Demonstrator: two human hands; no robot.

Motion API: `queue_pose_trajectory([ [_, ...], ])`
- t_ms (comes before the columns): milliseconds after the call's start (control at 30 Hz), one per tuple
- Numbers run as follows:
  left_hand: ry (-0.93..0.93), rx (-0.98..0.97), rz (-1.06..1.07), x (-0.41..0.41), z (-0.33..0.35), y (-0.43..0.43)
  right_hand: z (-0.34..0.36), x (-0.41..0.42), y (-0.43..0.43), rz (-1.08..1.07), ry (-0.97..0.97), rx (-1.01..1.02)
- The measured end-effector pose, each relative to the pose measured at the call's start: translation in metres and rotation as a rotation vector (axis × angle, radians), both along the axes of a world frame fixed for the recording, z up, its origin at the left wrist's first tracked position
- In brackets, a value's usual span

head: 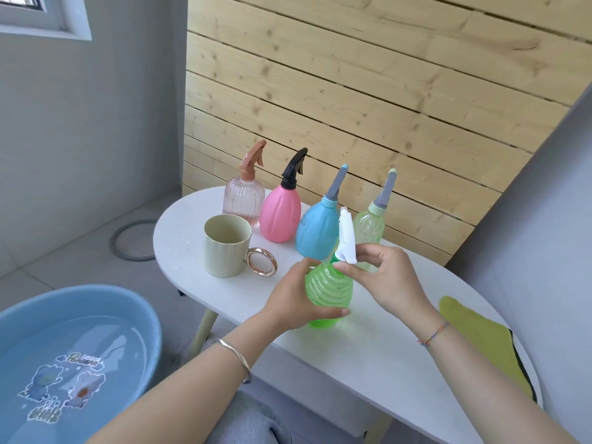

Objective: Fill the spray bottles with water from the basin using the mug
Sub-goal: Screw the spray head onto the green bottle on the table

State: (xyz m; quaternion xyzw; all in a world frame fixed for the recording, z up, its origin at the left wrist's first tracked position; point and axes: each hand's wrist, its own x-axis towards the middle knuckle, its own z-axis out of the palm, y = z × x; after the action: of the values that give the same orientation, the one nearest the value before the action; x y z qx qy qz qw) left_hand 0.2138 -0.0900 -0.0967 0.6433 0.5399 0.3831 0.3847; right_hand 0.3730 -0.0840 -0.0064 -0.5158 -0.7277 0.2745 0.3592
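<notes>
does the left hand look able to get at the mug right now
Probably not straight away: the left hand grips the green bottle, so it would have to let go first. Otherwise the way looks free: the mug stands just left of that hand, ring handle toward it, nothing between.

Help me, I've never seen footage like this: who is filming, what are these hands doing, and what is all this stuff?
There is no machine here. A person wears one camera on the head, and it looks down at their own two hands. The left hand grips a green bottle by its body. The right hand pinches that bottle's white spray head. On the white table behind them stand a mug, a clear bottle, a pink bottle, a blue bottle and a pale bottle. A yellow-green cloth lies at the right. Low on the left, a blue basin holds water.
</notes>
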Motion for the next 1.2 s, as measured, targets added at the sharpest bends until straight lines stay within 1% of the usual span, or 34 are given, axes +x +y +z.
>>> queue_pose_trajectory([
  [67,0.052,0.013,0.004,0.004,0.004,-0.001,-0.004,-0.003,-0.003,-0.068,0.019,0.044],
  [133,0.077,-0.004,-0.043,0.004,0.005,-0.001,-0.008,-0.005,-0.007,-0.108,0.053,0.053],
  [200,0.064,-0.041,-0.116,-0.001,0.006,-0.001,-0.011,-0.008,-0.009,-0.145,0.088,0.069],
  [267,-0.006,-0.132,-0.210,-0.011,0.012,-0.001,-0.014,-0.011,-0.011,-0.183,0.126,0.075],
  [333,-0.144,-0.182,-0.232,-0.021,0.027,-0.001,-0.017,-0.013,-0.012,-0.206,0.161,0.075],
  [400,-0.328,-0.122,-0.156,-0.026,0.048,0.003,-0.021,-0.016,-0.014,-0.233,0.206,0.082],
  [433,-0.384,-0.074,-0.123,-0.026,0.058,0.006,-0.023,-0.017,-0.016,-0.243,0.242,0.083],
  [467,-0.396,-0.032,-0.117,-0.024,0.069,0.006,-0.025,-0.019,-0.017,-0.250,0.282,0.083],
  [567,-0.306,0.049,-0.201,-0.007,0.084,0.009,-0.029,-0.021,-0.020,-0.263,0.350,0.080],
  [667,-0.241,0.067,-0.261,0.007,0.081,0.016,-0.031,-0.021,-0.019,-0.262,0.339,0.079],
  [767,-0.281,0.037,-0.298,0.008,0.081,0.019,-0.027,-0.018,-0.014,-0.207,0.297,0.036],
  [833,-0.309,0.021,-0.310,0.006,0.084,0.018,-0.021,-0.013,-0.012,-0.123,0.272,-0.022],
  [933,-0.328,0.022,-0.328,0.004,0.084,0.019,-0.019,-0.008,-0.012,-0.020,0.355,-0.062],
  [1000,-0.330,0.011,-0.352,0.006,0.085,0.018,-0.022,-0.009,-0.013,-0.061,0.399,-0.037],
  [1100,-0.336,0.000,-0.362,0.009,0.080,0.016,-0.028,-0.017,-0.015,-0.194,0.453,0.013],
  [1200,-0.363,0.015,-0.350,0.009,0.078,0.014,-0.033,-0.025,-0.017,-0.288,0.447,0.100],
])
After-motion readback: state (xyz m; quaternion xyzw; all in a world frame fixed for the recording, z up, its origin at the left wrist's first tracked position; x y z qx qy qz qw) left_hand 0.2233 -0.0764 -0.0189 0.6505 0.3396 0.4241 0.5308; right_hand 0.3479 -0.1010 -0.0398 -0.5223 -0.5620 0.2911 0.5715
